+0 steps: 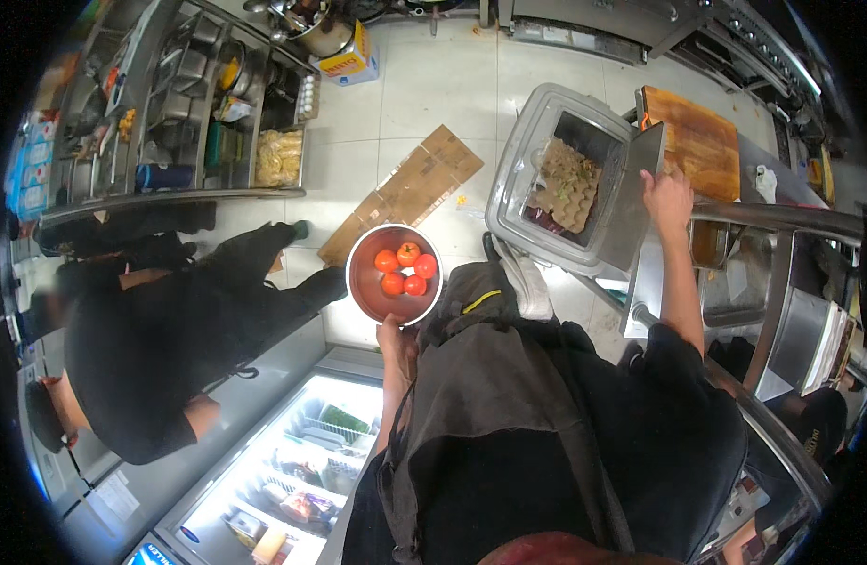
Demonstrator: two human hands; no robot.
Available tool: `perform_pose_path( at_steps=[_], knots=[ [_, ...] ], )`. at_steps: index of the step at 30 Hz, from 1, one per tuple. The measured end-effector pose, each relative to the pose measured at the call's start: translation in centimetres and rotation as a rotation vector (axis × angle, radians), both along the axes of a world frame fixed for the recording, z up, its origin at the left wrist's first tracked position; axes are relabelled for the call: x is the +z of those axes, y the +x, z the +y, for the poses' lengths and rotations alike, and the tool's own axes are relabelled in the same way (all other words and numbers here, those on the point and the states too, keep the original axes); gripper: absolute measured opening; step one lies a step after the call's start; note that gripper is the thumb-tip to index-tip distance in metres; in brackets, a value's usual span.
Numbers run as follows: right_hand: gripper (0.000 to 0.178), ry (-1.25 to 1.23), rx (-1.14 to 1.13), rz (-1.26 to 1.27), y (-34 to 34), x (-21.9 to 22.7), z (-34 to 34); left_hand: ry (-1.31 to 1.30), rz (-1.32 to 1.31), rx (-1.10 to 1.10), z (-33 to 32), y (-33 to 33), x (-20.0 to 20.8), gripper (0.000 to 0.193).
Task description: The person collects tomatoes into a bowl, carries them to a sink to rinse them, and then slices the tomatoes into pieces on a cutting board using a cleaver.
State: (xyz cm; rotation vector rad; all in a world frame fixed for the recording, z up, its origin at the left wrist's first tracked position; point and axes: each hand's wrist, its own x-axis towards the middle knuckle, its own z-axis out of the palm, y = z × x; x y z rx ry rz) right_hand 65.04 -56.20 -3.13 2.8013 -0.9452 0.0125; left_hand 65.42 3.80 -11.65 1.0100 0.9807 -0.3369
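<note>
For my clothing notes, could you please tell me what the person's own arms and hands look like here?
Both forearms are bare, with no gloves on the left hand or the right hand. Short black sleeves end near the elbows, above a dark grey apron with straps. No watch or rings are visible.

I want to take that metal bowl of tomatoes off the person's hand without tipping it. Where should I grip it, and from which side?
Take the metal bowl by its rim on the side away from the left hand, which holds the near edge. It sits level, with four tomatoes loose inside, so two hands on opposite rim edges, coming from the floor side, would probably keep it flat.
</note>
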Motion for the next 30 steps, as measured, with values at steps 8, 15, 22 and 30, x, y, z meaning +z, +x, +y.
perform_pose_path(
  at_steps=[8,15,22,30],
  knots=[
    [0.027,0.150,-0.094,-0.055,0.6,-1.3,0.1,-0.005,-0.020,0.043,1.4,-1.6,0.5,0.058],
    [0.034,0.197,-0.214,0.063,-1.7,-5.2,-3.2,0.178,-0.063,0.085,-1.3,0.4,2.1,0.059],
    [0.048,0.329,-0.214,-0.033,1.9,-0.5,2.4,0.018,-0.105,-0.037,-1.9,0.9,-5.9,0.060],
    [0.051,0.329,-0.173,-0.160,0.8,-3.1,-0.3,-0.353,-0.074,-0.304,-12.5,7.9,-10.8,0.036]
  ],
)
